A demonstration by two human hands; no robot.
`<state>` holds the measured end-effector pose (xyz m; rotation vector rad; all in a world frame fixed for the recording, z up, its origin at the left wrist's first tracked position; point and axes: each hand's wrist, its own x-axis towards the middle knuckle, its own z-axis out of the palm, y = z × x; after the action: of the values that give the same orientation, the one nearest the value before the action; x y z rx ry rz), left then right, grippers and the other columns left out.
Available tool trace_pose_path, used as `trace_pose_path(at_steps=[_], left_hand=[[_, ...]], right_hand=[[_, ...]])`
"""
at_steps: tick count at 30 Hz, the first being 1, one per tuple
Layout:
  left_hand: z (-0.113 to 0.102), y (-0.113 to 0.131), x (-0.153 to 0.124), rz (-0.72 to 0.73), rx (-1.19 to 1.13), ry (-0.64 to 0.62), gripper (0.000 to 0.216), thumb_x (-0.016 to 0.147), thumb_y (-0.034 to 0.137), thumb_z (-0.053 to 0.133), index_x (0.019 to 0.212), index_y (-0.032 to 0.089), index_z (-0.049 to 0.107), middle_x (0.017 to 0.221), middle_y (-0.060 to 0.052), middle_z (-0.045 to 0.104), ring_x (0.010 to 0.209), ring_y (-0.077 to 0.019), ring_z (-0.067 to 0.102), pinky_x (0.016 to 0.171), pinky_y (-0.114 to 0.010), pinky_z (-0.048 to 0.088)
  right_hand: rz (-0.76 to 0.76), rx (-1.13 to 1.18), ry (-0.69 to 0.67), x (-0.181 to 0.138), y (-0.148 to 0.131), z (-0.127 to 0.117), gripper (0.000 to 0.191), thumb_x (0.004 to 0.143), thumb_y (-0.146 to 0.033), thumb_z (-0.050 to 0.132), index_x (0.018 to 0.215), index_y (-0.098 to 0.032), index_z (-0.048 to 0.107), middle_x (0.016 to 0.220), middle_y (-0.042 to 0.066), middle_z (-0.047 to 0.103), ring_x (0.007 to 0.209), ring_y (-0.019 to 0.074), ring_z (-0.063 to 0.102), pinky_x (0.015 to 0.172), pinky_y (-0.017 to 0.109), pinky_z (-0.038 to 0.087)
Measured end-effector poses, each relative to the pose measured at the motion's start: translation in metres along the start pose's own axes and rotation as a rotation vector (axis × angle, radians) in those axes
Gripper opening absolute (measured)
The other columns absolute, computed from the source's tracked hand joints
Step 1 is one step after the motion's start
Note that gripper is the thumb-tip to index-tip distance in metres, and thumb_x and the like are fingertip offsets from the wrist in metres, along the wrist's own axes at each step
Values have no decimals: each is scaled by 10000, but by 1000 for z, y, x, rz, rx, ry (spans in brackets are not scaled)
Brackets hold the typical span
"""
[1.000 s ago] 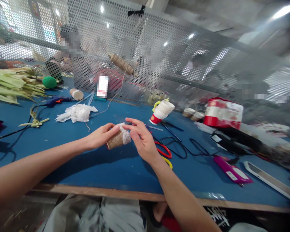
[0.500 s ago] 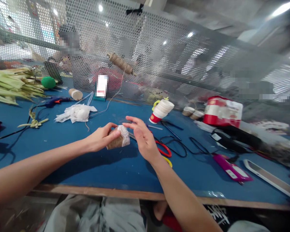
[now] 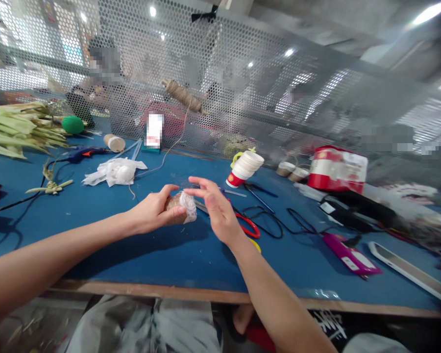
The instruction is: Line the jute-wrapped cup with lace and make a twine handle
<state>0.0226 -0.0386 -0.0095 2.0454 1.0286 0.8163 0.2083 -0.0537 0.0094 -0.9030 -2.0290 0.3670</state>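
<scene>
My left hand point(image 3: 150, 212) is wrapped around a small twine-covered cup point(image 3: 177, 218), thumb on the near side. White lace trim point(image 3: 189, 206) covers the cup's right-hand end, and the cup lies tilted above the blue table. On the right, my right hand point(image 3: 217, 212) has its fingers stretched out and apart. Its fingertips reach the lace end; whether they press on it I cannot tell. Behind my right wrist lie scissors with red handles point(image 3: 248, 225), partly hidden, and a yellow handle point(image 3: 256, 244).
Stacked paper cups point(image 3: 245, 169) lean beyond my right hand. A twine spool point(image 3: 184, 96) hangs on the mesh screen. Leftward are crumpled white material point(image 3: 115, 171), a glue gun point(image 3: 81, 155) and pale husks point(image 3: 18, 128). Black cables point(image 3: 268, 223) and a purple packet point(image 3: 351, 255) lie rightward.
The cup has turned slightly in my left hand, so the lace shows at a different angle. My right hand stays close to it, fingers still spread.
</scene>
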Motion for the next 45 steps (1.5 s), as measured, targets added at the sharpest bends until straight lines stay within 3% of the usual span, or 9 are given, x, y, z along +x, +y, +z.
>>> trace_pose_path(at_steps=[3, 6, 10, 14, 18, 22, 32, 40, 45], left_hand=[[-1, 2, 1, -30, -9, -9, 629, 773, 562, 454, 1235, 140, 394, 837, -88, 624, 753, -224, 577, 652, -303, 398], [-3, 4, 3, -144, -111, -21, 596, 786, 580, 412, 1182, 136, 435, 868, -84, 613, 775, -214, 565, 646, -295, 404], [-2, 3, 7, -259, -453, -49, 542, 780, 624, 376, 979, 135, 500, 785, -44, 579, 653, -161, 547, 553, -267, 411], [0, 2, 8, -342, -753, -178, 546, 765, 634, 404, 993, 144, 485, 681, -21, 584, 516, -131, 544, 474, -246, 394], [1, 2, 9, -394, -829, -236, 572, 759, 649, 400, 996, 142, 521, 680, -28, 602, 490, -134, 562, 453, -242, 395], [2, 1, 10, -430, -880, -280, 564, 799, 628, 341, 1002, 140, 538, 713, -41, 607, 487, -129, 564, 434, -237, 403], [3, 2, 10, -450, -935, -289, 531, 838, 584, 297, 979, 136, 543, 720, -52, 610, 484, -125, 569, 412, -224, 407], [-3, -1, 14, -570, -1153, -520, 733, 826, 639, 129, 932, 66, 573, 640, -91, 620, 506, -123, 577, 414, -186, 422], [-6, -4, 16, -582, -1233, -569, 778, 816, 649, 90, 946, 51, 569, 653, -104, 633, 510, -126, 591, 414, -178, 443]], right_hand=[[13, 7, -31, 0, -1, -1, 469, 910, -477, 262, 1014, -222, 641, 1209, 84, 537, 1150, 210, 475, 988, 426, 366], [1, 46, 53, -1, -3, -3, 461, 921, -453, 241, 1043, -223, 621, 1235, 78, 516, 1168, 202, 461, 1000, 412, 357], [6, 25, 116, -2, -1, -1, 383, 917, -425, 297, 1110, -229, 564, 1195, 82, 542, 1135, 202, 487, 962, 407, 401], [-13, -36, 113, -3, 3, 5, 385, 905, -424, 332, 1190, -211, 481, 1218, 109, 519, 1144, 217, 476, 938, 428, 421], [-77, -164, 110, -3, 3, 9, 331, 879, -366, 419, 1163, -208, 485, 1192, 121, 530, 1149, 228, 465, 972, 455, 379], [-87, -118, 169, -3, 1, 9, 294, 882, -308, 416, 1145, -198, 488, 1177, 120, 538, 1128, 218, 484, 941, 427, 413], [-53, -176, 172, -2, 3, 9, 294, 839, -288, 502, 1115, -187, 498, 1130, 122, 557, 1086, 224, 507, 919, 423, 428], [-16, -83, 154, -3, 4, 7, 314, 873, -374, 438, 1124, -195, 495, 1143, 114, 557, 1079, 214, 514, 913, 414, 433], [-13, -71, 153, -3, 4, 6, 309, 874, -393, 431, 1102, -201, 513, 1121, 107, 572, 1070, 213, 519, 915, 408, 428]])
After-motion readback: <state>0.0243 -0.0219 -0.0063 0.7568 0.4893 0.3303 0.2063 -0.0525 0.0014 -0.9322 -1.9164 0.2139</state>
